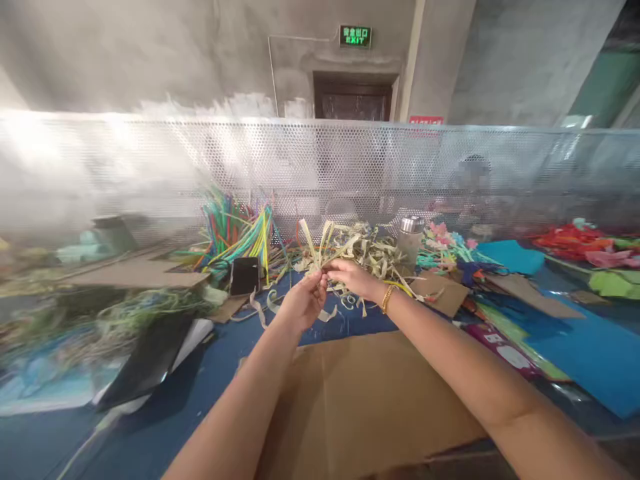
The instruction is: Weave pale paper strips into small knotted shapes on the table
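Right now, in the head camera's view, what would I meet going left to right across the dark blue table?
Flat black rectangular item, bundle of thin multicoloured stems, bare left hand holding pale narrow strips, bare right hand, translucent bottle with silver metal lid, heap of bright red material.

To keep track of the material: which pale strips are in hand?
The bunch at the fingertips of the left hand and right hand, ends fanned upward; others lie in the tangled pile behind or loose on the table.
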`<state>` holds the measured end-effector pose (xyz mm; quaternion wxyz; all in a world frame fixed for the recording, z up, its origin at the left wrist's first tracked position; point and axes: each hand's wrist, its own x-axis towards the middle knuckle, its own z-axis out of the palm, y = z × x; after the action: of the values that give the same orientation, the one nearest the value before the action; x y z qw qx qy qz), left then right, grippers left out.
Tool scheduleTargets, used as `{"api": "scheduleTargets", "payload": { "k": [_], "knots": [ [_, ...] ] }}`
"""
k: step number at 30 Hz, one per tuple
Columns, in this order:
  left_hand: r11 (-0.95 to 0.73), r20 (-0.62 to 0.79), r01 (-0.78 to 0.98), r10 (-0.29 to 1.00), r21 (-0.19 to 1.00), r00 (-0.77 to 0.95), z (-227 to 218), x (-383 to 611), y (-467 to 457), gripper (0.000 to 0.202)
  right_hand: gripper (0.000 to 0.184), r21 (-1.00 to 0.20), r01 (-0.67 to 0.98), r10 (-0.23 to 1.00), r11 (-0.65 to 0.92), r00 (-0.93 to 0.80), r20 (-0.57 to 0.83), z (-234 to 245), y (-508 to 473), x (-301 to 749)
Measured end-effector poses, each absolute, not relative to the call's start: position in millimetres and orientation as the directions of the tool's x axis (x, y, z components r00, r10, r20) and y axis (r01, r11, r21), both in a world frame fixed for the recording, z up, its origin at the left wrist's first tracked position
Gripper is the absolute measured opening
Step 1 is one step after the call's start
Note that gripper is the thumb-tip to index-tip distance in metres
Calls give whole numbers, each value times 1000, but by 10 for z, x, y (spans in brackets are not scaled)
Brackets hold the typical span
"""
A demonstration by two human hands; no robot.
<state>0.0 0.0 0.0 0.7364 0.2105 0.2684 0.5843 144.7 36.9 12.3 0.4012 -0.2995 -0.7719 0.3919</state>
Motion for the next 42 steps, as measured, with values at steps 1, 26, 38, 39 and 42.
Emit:
{"api": "scheduleTargets", "payload": {
  "k": [1,26,38,39,42],
  "knots": [
    [232,-139,-742,973,628,187,5,0,-5,9,17,-828,192,785,527,-484,387,112,365,1433],
    [-175,91,-451,975,875,-202,-85,57,64,5,23,-806,317,862,501,-265,432,112,220,1387],
    [-356,348,54,930,933,115,-92,-43,74,32,33,-997,-3,981,77,-180,77,84,361,1531],
    [-335,327,41,935,941,139,-86,-72,90,34,33,-998,-4,974,67,-219,67,90,370,1556],
    [-385,353,204,919,900,176,-71,-183,116,26,33,-998,17,947,54,-318,46,97,384,1595]
  ]
}}
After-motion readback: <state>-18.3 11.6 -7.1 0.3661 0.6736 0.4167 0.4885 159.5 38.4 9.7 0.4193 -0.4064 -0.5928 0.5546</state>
